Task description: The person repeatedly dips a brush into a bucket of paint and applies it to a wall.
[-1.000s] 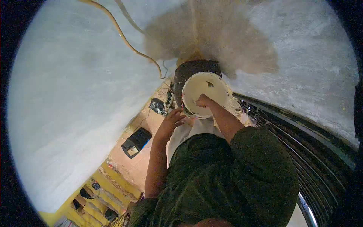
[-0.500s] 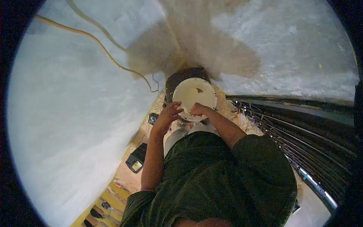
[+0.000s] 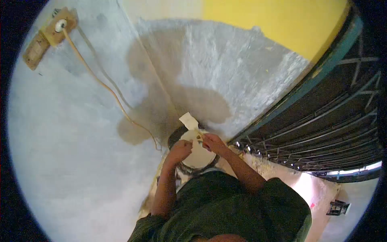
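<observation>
A round bucket (image 3: pixel 196 159) with pale, creamy liquid stands at my feet in the head view, close to the wall corner. My right hand (image 3: pixel 213 143) is closed around the handle of a wide flat paintbrush (image 3: pixel 188 121). The brush head looks coated in white and points away from me, beyond the bucket's far rim. My left hand (image 3: pixel 180 152) hovers over the bucket's left side, its fingers curled in and nothing visible in them. It is a short way from my right hand.
A yellow cable (image 3: pixel 117 99) runs down the left wall from a plug in a socket (image 3: pixel 60 25). On the right is a dark metal window grille (image 3: pixel 314 133). Yellow paint (image 3: pixel 278 24) covers the upper wall. A black object (image 3: pixel 338 207) lies at lower right.
My right hand has lifted the paintbrush up out of the bucket. The left hand's spread fingers have curled in. The view has tilted up, showing more wall.
</observation>
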Motion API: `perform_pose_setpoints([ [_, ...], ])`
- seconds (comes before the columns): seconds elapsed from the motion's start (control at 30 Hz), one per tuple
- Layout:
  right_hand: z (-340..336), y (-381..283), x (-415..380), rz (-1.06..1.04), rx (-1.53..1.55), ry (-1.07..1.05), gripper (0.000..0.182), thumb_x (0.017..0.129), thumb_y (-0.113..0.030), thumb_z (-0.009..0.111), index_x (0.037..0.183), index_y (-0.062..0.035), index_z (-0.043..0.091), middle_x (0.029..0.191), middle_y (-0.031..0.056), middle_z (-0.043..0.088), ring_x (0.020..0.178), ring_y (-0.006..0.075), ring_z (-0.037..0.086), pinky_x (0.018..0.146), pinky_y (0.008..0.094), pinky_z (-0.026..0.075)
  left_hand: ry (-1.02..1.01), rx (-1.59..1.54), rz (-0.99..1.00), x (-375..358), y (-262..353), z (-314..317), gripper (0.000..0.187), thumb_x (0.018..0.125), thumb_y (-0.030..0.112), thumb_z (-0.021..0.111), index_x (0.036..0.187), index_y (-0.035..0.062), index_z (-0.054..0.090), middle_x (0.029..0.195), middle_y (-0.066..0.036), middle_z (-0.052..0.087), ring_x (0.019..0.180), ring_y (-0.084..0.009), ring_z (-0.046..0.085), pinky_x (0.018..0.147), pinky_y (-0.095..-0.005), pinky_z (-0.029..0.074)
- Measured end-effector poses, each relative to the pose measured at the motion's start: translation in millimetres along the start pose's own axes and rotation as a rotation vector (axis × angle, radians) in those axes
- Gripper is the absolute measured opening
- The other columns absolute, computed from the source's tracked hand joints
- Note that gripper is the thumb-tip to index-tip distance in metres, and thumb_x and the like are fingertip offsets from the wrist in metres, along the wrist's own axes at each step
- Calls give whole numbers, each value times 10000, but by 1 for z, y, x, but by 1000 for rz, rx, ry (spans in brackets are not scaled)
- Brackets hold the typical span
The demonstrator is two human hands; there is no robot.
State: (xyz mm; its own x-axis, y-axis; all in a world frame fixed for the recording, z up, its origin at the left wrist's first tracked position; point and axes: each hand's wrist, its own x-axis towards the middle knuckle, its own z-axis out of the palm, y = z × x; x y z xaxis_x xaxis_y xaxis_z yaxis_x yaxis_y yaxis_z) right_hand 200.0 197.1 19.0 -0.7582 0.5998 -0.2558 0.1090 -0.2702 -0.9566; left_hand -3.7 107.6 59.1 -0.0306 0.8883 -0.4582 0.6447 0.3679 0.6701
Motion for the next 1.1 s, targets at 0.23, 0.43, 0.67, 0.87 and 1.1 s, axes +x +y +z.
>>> perform_pose_setpoints([
  [0.23,39,-130,-47,-377,75,228,280,1050,-280,418,1068,-30,544,714,-29,484,590,49,425,527,214,366,434,-519,323,-43,141,-39,333,959,257,573,1023,-58,658,884,-146,702,788,-167,657,721,-303,500],
  [0.43,48,-192,-80,-569,-58,383,241,1053,-245,410,1034,-33,523,685,-45,442,566,40,391,505,223,336,470,-742,449,-75,209,-58,276,925,218,650,1008,-44,673,855,-93,691,781,-115,613,697,-273,479],
  [0.67,43,-236,-131,-531,-412,566,243,1016,-236,491,1114,-22,552,654,-15,486,577,69,446,524,254,375,554,-530,768,-76,241,-72,250,906,201,677,960,-43,698,846,-98,700,798,-122,627,737,-277,488],
  [0.87,41,-262,-156,-833,-516,683,378,886,-11,577,1259,-54,530,854,91,597,713,170,563,607,276,454,447,-706,677,-90,266,-97,290,920,223,659,948,-62,706,860,-99,715,816,-119,632,758,-278,494],
  [1.1,36,-289,-140,-1166,-1220,915,737,708,90,689,1391,-86,473,1322,225,501,1149,373,561,886,390,526,361,-655,782,-103,290,-115,263,934,185,624,970,-63,703,801,-16,668,729,-61,559,633,-233,443],
])
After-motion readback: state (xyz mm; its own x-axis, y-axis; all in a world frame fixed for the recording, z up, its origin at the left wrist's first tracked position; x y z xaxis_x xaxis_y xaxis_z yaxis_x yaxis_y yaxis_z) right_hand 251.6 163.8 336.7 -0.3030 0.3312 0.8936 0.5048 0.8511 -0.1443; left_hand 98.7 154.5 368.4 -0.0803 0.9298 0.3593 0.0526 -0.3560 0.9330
